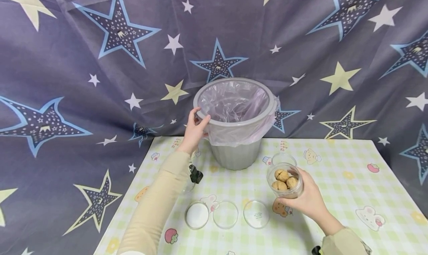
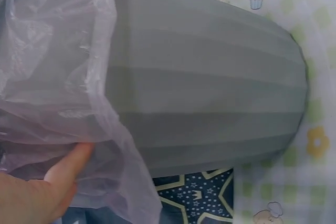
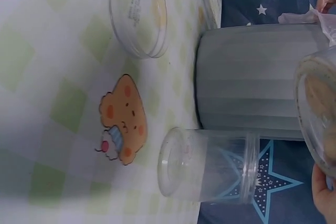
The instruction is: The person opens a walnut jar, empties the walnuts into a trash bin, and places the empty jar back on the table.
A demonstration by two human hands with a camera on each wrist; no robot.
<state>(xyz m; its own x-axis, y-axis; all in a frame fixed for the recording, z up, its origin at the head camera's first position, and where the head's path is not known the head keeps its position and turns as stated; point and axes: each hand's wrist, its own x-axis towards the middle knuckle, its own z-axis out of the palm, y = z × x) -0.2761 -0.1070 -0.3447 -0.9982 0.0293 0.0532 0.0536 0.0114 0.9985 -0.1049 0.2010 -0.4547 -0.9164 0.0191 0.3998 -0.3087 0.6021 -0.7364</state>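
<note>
A grey trash bin (image 1: 235,154) stands at the back of the table, lined with a thin translucent plastic bag (image 2: 97,51) folded over its rim. My left hand (image 1: 195,130) grips that rim at its left side, thumb and fingers around the edge. In my right hand (image 1: 309,195) is a clear plastic jar (image 1: 271,177), tilted, with several walnuts (image 1: 282,175) inside; it is held to the right of the bin and above the table. Seen from the right wrist, the held jar (image 3: 304,114) shows its base, and only part of the right hand (image 3: 323,195) appears.
Three round clear lids (image 1: 225,215) lie in a row at the front middle of the table (image 1: 341,225). Another clear jar (image 3: 210,166) stands upright close to the bin. Behind my left forearm, a further clear container (image 1: 189,187) is mostly hidden. A star-patterned cloth (image 1: 174,21) hangs behind.
</note>
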